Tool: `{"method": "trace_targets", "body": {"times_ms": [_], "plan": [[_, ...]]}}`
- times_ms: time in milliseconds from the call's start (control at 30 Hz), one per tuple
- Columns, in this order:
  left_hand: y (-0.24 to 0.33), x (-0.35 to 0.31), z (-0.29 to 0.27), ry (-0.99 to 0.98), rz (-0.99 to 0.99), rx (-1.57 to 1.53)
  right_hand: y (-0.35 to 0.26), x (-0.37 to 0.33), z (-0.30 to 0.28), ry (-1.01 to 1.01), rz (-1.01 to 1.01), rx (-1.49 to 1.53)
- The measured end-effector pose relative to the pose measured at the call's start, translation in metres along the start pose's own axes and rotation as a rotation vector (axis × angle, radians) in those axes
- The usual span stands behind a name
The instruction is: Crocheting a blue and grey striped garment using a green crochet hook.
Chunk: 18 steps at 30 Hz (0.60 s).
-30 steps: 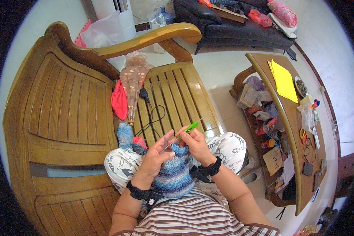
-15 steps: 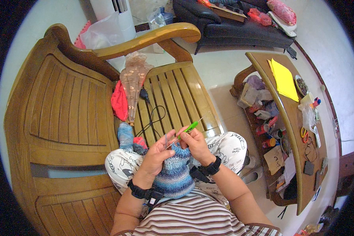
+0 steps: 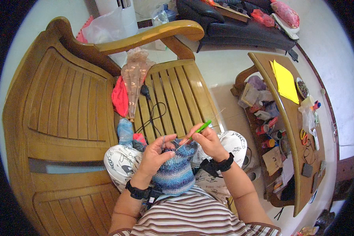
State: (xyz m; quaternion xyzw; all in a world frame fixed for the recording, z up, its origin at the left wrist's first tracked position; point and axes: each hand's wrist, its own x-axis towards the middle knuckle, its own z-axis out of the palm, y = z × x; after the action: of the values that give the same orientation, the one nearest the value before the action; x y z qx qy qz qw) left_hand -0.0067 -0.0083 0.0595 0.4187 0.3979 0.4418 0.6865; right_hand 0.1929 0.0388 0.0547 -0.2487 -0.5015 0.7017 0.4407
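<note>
A tube-like knitted piece (image 3: 174, 173) in blue, white and purple bands rests on my lap. My left hand (image 3: 155, 159) grips its upper left edge, with the fingers curled and grey-blue yarn near the index finger. Between the fingers of my right hand (image 3: 208, 141) is a crochet hook (image 3: 203, 126) with a green handle; its thin metal shaft points down-left to the knitting's top edge. A thin pale line, perhaps a needle, sticks out beyond the right hand. Beside my left knee a light-blue yarn ball (image 3: 125, 131) lies on the bench.
I sit on a slatted wooden bench (image 3: 173, 98). On it lie a folded brown umbrella (image 3: 133, 78), a red cloth (image 3: 120, 98) and a black cable (image 3: 157, 114). At right, a wooden table (image 3: 263, 69) carries yellow paper (image 3: 284, 82) and scissors (image 3: 303, 136), above a cluttered shelf.
My right hand with the crochet hook has moved up and to the right, away from my left hand. More of the hook's shaft shows, and the knitting's top edge is spread wider.
</note>
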Motion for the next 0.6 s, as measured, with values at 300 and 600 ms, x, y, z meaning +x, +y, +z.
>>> {"method": "trace_targets", "body": {"times_ms": [300,600], "plan": [[0.008,-0.001,0.01,0.065,0.038,0.354,-0.03,-0.011,0.0,-0.153,-0.028,-0.516],[0.008,-0.002,0.019,0.148,0.156,0.581,-0.049,-0.014,0.012,-0.197,-0.165,-0.835]]}}
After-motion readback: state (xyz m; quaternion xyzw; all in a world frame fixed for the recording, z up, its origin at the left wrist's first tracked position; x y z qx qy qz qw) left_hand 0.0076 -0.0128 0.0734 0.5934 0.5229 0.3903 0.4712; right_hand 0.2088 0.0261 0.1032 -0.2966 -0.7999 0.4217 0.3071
